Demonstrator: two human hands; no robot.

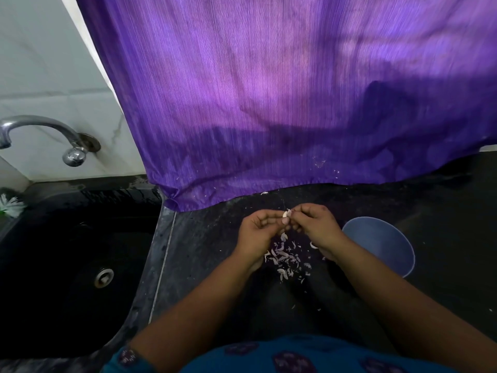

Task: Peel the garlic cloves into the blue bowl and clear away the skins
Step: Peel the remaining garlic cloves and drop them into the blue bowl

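A pale garlic clove [286,214] is held between both hands above the dark counter. My left hand [259,235] pinches it from the left with curled fingers. My right hand [317,227] pinches its top from the right. Beneath the hands lies a scatter of white garlic skins [286,258] on the counter. The blue bowl [382,244] stands just right of my right wrist; its inside looks dim and I cannot make out its contents.
A black sink [75,267] with a metal drain fills the left side, with a chrome tap [45,133] above it. A purple curtain [269,103] hangs down to the counter's back edge. A few skin flakes lie further out on the counter [204,238].
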